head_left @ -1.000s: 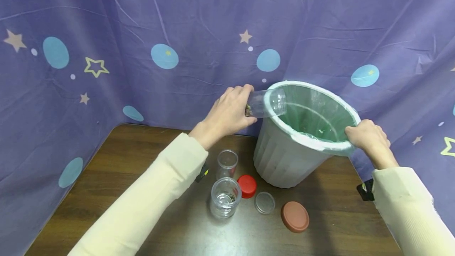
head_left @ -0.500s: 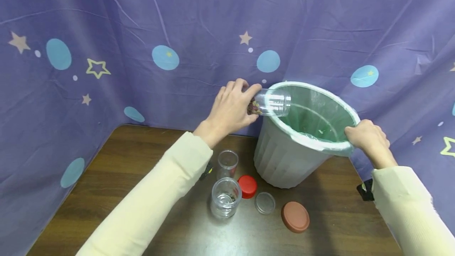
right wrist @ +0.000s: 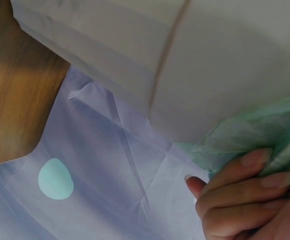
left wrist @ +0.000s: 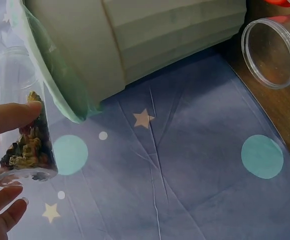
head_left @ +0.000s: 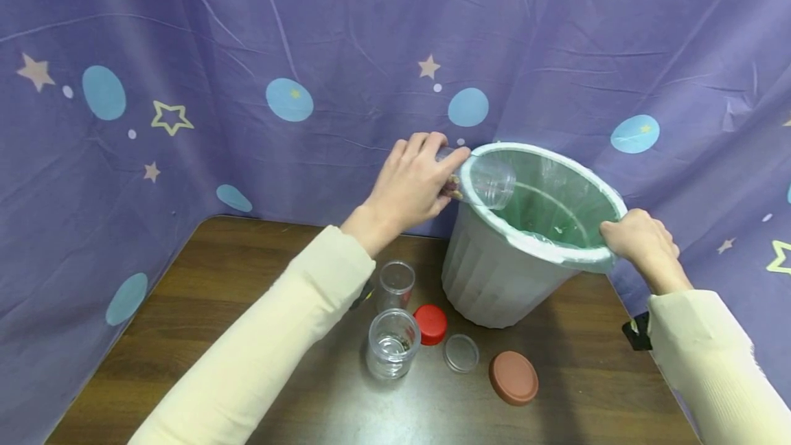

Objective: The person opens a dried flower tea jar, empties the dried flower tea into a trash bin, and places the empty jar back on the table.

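Observation:
My left hand point(head_left: 410, 184) grips a clear plastic jar point(head_left: 494, 180) near its base. The jar is tipped sideways, its mouth over the rim of a trash bin point(head_left: 494, 280). Dried, flower-like bits point(left wrist: 30, 147) in yellow and dark red lie inside toward the jar's base. A green liner bag point(head_left: 550, 187) covers the bin's inside and folds over its rim. On the opposite side, my right hand point(head_left: 643, 246) holds the rim with the liner, and the bin leans toward me. In the right wrist view, curled fingers point(right wrist: 239, 195) hold the liner-covered edge.
Two clear jars stand on the wooden table point(head_left: 247, 280): a taller jar point(head_left: 395, 287) behind a wider jar point(head_left: 391, 349) with a few dark bits inside. Beside them lie a red lid point(head_left: 430, 323), a clear lid point(head_left: 461, 353) and a brownish-red lid point(head_left: 514, 378). A purple curtain point(head_left: 346, 53) hangs behind.
My left hand has moved right with the jar, bringing its mouth farther over the bin's opening. The jar has turned a little in the hand's grip. My right hand and the bin stay put.

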`<state>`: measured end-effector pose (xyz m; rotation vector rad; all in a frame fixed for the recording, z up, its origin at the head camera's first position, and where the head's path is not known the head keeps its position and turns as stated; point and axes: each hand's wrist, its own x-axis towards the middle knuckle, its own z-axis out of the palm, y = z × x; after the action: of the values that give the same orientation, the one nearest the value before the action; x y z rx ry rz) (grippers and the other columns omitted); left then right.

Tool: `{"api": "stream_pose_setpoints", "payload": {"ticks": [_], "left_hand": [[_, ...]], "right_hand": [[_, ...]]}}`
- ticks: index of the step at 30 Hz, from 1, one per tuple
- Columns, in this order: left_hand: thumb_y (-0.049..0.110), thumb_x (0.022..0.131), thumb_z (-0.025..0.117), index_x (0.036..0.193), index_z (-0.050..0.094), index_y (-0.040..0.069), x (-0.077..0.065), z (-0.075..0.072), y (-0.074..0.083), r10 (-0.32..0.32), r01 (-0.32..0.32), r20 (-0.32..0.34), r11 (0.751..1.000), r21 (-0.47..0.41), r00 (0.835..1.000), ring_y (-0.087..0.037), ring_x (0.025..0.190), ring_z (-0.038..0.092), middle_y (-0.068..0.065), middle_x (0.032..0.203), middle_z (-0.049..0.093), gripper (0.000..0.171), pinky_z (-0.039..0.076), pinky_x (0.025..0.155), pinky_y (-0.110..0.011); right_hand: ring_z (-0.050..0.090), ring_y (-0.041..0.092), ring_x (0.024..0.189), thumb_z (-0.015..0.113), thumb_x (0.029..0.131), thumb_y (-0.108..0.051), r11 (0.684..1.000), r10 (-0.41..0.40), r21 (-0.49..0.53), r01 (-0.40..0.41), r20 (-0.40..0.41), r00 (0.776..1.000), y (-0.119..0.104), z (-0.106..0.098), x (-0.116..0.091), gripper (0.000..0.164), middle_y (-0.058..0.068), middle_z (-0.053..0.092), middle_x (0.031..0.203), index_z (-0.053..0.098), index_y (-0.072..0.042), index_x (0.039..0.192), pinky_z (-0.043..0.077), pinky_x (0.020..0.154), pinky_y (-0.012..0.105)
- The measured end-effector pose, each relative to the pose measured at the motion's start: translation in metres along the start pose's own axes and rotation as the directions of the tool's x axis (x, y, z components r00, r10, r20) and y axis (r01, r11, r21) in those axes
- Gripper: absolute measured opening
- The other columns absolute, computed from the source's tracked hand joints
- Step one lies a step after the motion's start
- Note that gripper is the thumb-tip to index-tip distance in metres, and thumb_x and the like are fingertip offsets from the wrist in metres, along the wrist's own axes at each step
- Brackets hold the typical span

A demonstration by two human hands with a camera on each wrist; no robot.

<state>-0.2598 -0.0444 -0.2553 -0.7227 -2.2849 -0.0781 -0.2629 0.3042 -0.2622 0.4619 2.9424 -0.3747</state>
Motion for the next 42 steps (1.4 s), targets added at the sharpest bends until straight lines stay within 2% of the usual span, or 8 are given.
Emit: {"api": "stream_pose_setpoints", "payload": {"ticks": [12,17,23,31,38,42], "left_hand": [[0.030,0.084,0.075,0.123,0.058,0.023,0.005,-0.001,0.007,0.064,-0.063,-0.050,0.998,0.023,0.997,-0.030,0.113,0.059,-0.010,0.123,0.061,0.044,0.053,0.083,-0.042],[0.024,0.083,0.073,0.126,0.058,0.024,0.005,-0.003,0.010,0.059,-0.057,-0.055,0.998,0.036,0.997,-0.030,0.113,0.058,-0.011,0.123,0.061,0.046,0.051,0.084,-0.041],[0.014,0.084,0.065,0.126,0.059,0.024,0.005,-0.005,0.012,0.060,-0.057,-0.063,0.997,0.056,0.996,-0.030,0.113,0.057,-0.010,0.123,0.060,0.044,0.050,0.084,-0.041],[0.007,0.089,0.055,0.124,0.061,0.023,0.005,-0.005,0.017,0.101,-0.093,-0.102,0.993,0.078,0.990,-0.030,0.113,0.055,-0.012,0.123,0.059,0.039,0.049,0.083,-0.041],[0.014,0.085,0.065,0.124,0.060,0.023,0.004,-0.006,0.019,0.101,-0.093,-0.095,0.992,0.090,0.990,-0.030,0.111,0.055,-0.012,0.122,0.059,0.040,0.049,0.083,-0.041],[0.009,0.085,0.059,0.123,0.060,0.022,0.004,-0.005,0.018,0.093,-0.086,-0.094,0.993,0.084,0.991,-0.030,0.110,0.056,-0.012,0.121,0.059,0.040,0.049,0.082,-0.041]], "right_hand": [[0.047,0.056,0.103,0.039,0.086,-0.030,1.000,-0.002,0.000,0.002,0.007,1.000,0.002,-0.001,0.000,0.045,0.041,0.046,0.117,0.051,0.010,0.102,0.043,0.077,0.060],[0.047,0.057,0.105,0.040,0.086,-0.030,1.000,-0.006,0.003,0.006,-0.001,1.000,0.002,-0.001,0.000,0.046,0.041,0.046,0.119,0.051,0.011,0.104,0.043,0.079,0.062],[0.046,0.058,0.107,0.040,0.086,-0.030,1.000,-0.003,0.009,0.003,-0.010,1.000,0.001,0.000,0.000,0.047,0.041,0.046,0.121,0.052,0.011,0.105,0.042,0.082,0.063],[0.046,0.058,0.108,0.040,0.085,-0.030,1.000,0.006,0.011,-0.006,-0.004,1.000,0.000,0.000,0.000,0.047,0.041,0.046,0.122,0.051,0.011,0.106,0.042,0.082,0.063],[0.046,0.058,0.108,0.040,0.085,-0.030,1.000,0.002,0.013,-0.002,-0.009,1.000,0.001,0.001,0.001,0.047,0.041,0.046,0.121,0.051,0.011,0.106,0.043,0.081,0.062],[0.047,0.057,0.106,0.040,0.085,-0.030,1.000,0.004,0.011,-0.004,-0.009,1.000,0.001,0.001,0.001,0.046,0.040,0.046,0.120,0.051,0.010,0.104,0.043,0.080,0.062]]}}
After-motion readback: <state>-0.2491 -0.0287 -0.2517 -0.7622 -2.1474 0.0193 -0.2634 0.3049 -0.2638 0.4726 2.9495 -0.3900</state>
